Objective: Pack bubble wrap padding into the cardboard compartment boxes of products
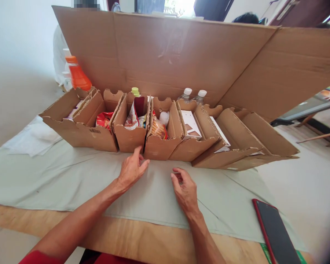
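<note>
A black phone in a red case (275, 231) lies near the wooden worktop's (126, 238) front edge. The right hand (185, 190) rests on bare, smooth pale green cloth (57, 176), fingers loosely curled, empty. The left hand (131, 169), fingers open, touches a brown corrugated cardboard box (130, 139).

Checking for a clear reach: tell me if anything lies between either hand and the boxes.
Nothing visible does. The left hand has its fingers at a box front. Only bare cloth lies between the right hand and the boxes. The phone lies off to the right.
</note>
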A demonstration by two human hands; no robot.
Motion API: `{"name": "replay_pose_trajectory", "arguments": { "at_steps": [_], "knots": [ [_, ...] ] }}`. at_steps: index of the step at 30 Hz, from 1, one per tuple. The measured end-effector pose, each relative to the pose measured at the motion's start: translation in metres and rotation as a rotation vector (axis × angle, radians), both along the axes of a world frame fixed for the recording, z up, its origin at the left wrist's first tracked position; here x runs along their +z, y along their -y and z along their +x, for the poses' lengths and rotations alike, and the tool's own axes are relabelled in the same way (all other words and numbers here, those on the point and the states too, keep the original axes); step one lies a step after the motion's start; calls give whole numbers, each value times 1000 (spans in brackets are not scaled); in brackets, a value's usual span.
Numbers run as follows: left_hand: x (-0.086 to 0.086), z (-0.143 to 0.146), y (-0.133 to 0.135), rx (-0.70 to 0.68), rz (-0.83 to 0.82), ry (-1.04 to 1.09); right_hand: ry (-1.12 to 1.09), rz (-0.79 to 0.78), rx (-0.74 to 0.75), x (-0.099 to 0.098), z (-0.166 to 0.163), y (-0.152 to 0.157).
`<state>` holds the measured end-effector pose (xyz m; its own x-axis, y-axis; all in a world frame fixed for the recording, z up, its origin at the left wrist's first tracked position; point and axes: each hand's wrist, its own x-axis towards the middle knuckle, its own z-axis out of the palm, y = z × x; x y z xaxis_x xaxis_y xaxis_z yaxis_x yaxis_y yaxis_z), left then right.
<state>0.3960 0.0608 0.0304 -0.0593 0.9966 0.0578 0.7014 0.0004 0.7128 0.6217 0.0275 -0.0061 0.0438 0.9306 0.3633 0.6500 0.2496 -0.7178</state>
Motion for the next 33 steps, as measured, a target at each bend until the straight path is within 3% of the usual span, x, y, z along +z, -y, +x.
{"name": "replay_pose_trajectory", "arguments": {
  "at_steps": [5, 12, 15, 19, 21, 25, 28, 33],
  "knots": [
    [-19, 14, 4, -8, 30, 330, 26, -7, 81, -19, 0, 8],
    [-25, 27, -10, 1, 72, 453, 40, -3, 123, -18, 1, 5],
    [-28, 25, 6, -48, 121, 500, 41, -7, 131, -17, 2, 6],
    [-26, 17, 45, -275, 47, 437, 43, -5, 127, -16, 0, 7],
    [-23, 9, 65, -348, -30, 406, 46, -4, 136, -12, -4, 8],
    [-19, -10, 92, -334, -74, 404, 47, 9, 204, 7, -25, 4],
    [-18, -21, 104, -336, -41, 424, 68, 5, 249, 26, -42, -16],
    [-24, -30, 112, -294, -32, 482, 121, -63, 196, 45, -52, -50]
  ]
}}
